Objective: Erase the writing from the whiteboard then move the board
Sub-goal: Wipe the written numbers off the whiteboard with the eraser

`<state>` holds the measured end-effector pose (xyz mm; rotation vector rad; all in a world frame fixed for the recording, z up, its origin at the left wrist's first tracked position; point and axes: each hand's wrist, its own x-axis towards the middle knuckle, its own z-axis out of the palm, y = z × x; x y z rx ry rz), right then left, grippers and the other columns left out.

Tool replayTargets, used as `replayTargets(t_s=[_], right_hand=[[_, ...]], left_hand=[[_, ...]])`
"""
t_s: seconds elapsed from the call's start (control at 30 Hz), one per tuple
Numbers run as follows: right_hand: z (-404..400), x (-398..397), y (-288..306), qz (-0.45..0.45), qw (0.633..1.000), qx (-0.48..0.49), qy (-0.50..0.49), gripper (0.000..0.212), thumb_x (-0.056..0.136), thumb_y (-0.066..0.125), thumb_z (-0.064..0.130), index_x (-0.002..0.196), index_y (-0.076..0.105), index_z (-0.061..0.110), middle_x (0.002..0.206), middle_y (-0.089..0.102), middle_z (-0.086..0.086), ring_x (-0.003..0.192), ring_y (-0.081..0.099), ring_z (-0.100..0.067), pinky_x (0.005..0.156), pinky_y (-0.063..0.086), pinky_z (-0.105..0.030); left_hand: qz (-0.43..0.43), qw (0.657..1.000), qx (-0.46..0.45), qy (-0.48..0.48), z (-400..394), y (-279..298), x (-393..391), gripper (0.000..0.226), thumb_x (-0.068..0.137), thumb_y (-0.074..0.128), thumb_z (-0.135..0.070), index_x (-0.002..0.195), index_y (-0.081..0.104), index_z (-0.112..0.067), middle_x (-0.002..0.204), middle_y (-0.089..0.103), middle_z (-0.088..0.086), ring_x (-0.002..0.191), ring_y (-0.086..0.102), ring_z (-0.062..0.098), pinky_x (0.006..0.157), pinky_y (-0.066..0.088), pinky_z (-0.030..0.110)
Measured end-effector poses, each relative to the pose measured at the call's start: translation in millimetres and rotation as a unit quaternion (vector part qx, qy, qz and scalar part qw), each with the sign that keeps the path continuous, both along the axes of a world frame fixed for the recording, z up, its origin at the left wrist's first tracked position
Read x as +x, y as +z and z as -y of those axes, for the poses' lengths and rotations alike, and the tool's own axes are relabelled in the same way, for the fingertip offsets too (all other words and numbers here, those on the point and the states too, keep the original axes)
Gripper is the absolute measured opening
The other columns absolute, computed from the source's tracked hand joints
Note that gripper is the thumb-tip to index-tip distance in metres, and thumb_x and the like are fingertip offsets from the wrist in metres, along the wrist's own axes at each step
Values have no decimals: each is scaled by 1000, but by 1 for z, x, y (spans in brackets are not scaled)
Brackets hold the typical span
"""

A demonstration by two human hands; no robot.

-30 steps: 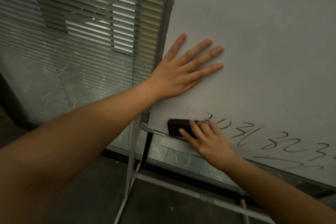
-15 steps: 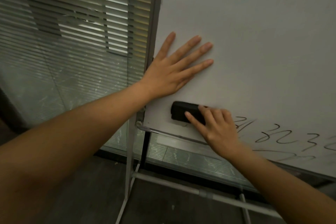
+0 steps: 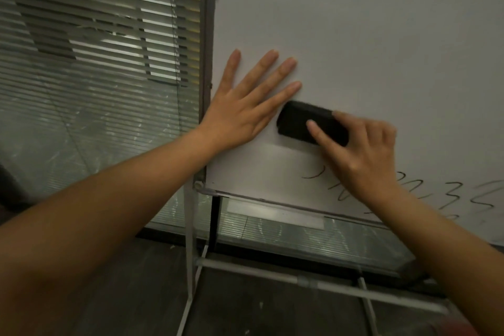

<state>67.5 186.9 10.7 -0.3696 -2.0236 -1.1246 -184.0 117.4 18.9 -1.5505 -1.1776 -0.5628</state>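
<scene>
Two bare hands against one white, smooth-faced whiteboard (image 3: pixel 368 30), filling the right and upper centre of the frame. Left hand (image 3: pixel 242 114), just left of centre: fingers (image 3: pixel 275 68) straight and spread, palm flat on the board close to its left edge, gripping nothing. Right hand (image 3: pixel 360 150), centre right: thumb and curled fingers clamped round a black, oblong, round-cornered eraser (image 3: pixel 297 120), thumb lying across its dark face, eraser pressed flat to the board. Eraser's upper left corner just beside the left hand's little finger; touching or barely apart, cannot tell. Dark handwritten marker strokes (image 3: pixel 463 194) along the lower right of the board, below and right of the right hand, partly hidden by the wrist; one curved stroke showing just left of the wrist. Strokes blurred, not legible. Faintly different rectangular patch of board surface directly under the eraser. Grey metal frame (image 3: pixel 208 35) down the board's left edge, ending in a small corner fitting at lower centre. Below that, pale grey tubular stand (image 3: pixel 245 267): one upright leg at lower centre, one crossbar slanting toward the lower right, thinner braces angling off it. Grey horizontal slatted blinds (image 3: pixel 103 22) behind glass across the upper left and left of the frame, a thin cord hanging down them. Dark, dull floor (image 3: pixel 259 308) along the bottom. Both forearms bare, entering from the lower left and lower right corners.
</scene>
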Motion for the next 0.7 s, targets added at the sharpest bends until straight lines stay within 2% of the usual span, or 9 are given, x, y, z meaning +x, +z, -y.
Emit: replayTargets(t_s=[0.07,0.2,0.27,0.37,0.47,0.53,0.6,0.63,0.7], right_hand=[[-1,2,1,-22,1000,7,-10,53,84,70,10,132,52,26,119,49,-14,86,46,-29,73,31,-39],[4,5,-33,-5,1000,-10,-5,54,83,72,7,131,55,24,117,57,-17,83,48,-28,73,33,-39],[6,8,-58,38,999,-24,0,51,85,63,2,131,54,22,116,57,-20,86,48,-29,74,33,-39],[11,24,-99,148,988,-50,-2,53,83,51,2,133,48,19,121,47,-23,97,46,-32,80,33,-43],[11,41,-117,227,970,-85,-26,65,72,60,8,135,45,19,122,46,-24,103,44,-36,84,32,-47],[8,47,-108,217,973,-78,-23,59,79,53,6,135,44,21,123,44,-22,104,44,-35,83,32,-46],[4,47,-90,175,983,-60,-17,50,91,38,1,135,45,24,122,45,-20,100,46,-33,80,32,-43],[1,47,-78,150,987,-47,-19,50,93,37,1,135,46,25,122,46,-19,98,47,-31,79,32,-42],[-5,46,-54,91,995,-20,-24,53,89,51,2,135,48,28,120,48,-16,92,46,-30,77,32,-41]], left_hand=[[4,1000,-1,-1,-1,-1,2,47,103,43,-23,149,38,-18,153,36,13,141,32,36,114,5,60],[12,1000,-3,1,-1,-3,2,49,103,43,-24,150,35,-17,154,34,13,142,28,36,113,3,60],[14,1000,-3,2,0,-4,1,50,102,43,-24,151,33,-17,154,33,13,142,27,36,114,2,60],[6,1000,-5,-2,-1,-5,2,51,102,43,-25,151,31,-17,155,33,12,143,26,35,114,0,59],[4,1000,2,-3,-1,-5,1,52,102,43,-25,152,31,-17,155,32,12,146,18,31,114,-1,59],[6,1000,4,-5,-2,-6,1,53,102,44,-25,152,30,-17,156,30,11,146,13,29,114,-2,59],[8,1000,-2,-5,-3,-7,1,53,102,44,-25,153,28,-16,156,30,12,146,10,29,114,-4,58],[8,1000,-4,-4,-4,-7,0,53,103,43,-25,153,28,-16,156,30,12,146,9,30,114,-5,58],[5,1000,-5,1,-5,-7,0,53,103,41,-26,153,27,-16,156,29,12,146,8,30,114,-6,58]])
